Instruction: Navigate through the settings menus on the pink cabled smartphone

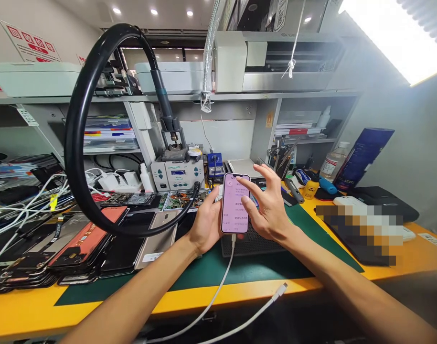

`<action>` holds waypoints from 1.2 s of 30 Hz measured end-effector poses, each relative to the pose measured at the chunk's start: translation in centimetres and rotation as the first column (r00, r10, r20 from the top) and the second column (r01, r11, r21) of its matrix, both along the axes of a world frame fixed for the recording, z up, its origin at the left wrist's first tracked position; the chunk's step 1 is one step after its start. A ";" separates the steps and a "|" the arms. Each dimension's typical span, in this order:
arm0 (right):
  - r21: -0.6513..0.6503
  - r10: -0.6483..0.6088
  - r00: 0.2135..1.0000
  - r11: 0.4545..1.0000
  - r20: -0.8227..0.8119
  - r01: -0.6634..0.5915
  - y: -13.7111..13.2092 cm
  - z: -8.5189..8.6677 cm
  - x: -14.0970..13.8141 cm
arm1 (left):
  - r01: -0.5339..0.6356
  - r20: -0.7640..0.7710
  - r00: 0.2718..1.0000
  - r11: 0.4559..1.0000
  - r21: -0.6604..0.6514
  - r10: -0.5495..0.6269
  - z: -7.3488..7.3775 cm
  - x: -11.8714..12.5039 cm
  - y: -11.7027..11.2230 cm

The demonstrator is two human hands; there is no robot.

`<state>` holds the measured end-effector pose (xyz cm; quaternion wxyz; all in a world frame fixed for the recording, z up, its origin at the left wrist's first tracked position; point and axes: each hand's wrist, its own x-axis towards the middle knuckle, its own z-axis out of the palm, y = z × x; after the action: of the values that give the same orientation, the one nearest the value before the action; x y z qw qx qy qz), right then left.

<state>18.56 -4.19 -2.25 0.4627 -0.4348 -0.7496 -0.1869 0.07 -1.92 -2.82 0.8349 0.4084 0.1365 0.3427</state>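
A smartphone (235, 210) with a pink lit screen showing lines of text stands upright in my left hand (207, 220), whose thumb lies along its left edge. My right hand (266, 205) is in front of the phone's right side, index finger at the top of the screen and thumb over its right part, the other fingers spread. Whether the fingertips touch the glass I cannot tell. A white charging cable (228, 272) is plugged into the bottom of the phone. Behind the phone and hands lies a dark perforated pad (232, 248).
Stacked phones and screen parts (85, 239) cover the left of the green mat (182, 277). A thick black hose (73, 129) loops above them from a hot-air station (177, 174). A second white cable (250, 321) hangs at the front edge. Bottles (335, 160) and tools stand at right.
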 end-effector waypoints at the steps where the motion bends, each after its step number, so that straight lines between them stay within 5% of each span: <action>1: 0.000 -0.001 1.000 1.000 -0.006 0.001 0.0 0.0 0.1 | -0.003 -0.005 1.000 1.000 0.001 0.003 0.0 0.0 0.0; 36: 0.142 0.135 0.991 0.981 -0.018 -0.131 -0.4 -0.3 0.8 | 0.007 0.092 0.996 1.000 -0.027 -0.004 0.3 -0.6 0.6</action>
<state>19.37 -4.56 -2.54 0.5139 -0.3528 -0.7555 -0.2017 -0.48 -1.34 -2.49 0.8468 0.3810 0.1013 0.3569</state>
